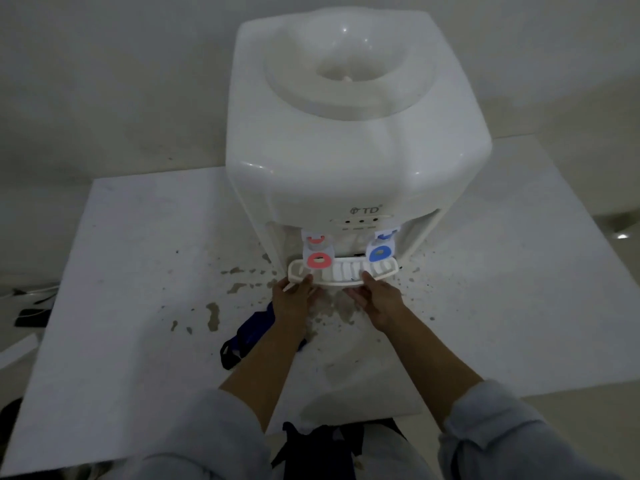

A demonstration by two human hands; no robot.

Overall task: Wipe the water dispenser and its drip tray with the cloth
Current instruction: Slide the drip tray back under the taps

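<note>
Between your hands, head view: the drip tray (343, 270) sits at the foot of the water dispenser (349, 140), just beyond your fingertips, under the red tap (319, 259) and blue tap (380, 253).
Left hand (294, 296): your fingers curl around the tray's front lip near its left end, thumb over the rim, pinching it.
Right hand (377, 301): your fingers tuck under the front lip right of centre, thumb laid on the grille, pinching it too.
Tray axis: its long side runs left to right, straight across the line of your forearms, so each hand holds one half.
Nearer hand: neither clearly; both touch the lip at about the same reach.
Cloth (249, 332): dark blue, lying on the counter (138, 271) just behind and beneath your left wrist, partly hidden by the forearm; neither hand holds it.
Counter around the hands: blotched with brownish marks ahead of and beside the tray.
Judgement: you seem set to slide the tray toward you, and your left hand is closer to the cloth for wiping afterwards.
</note>
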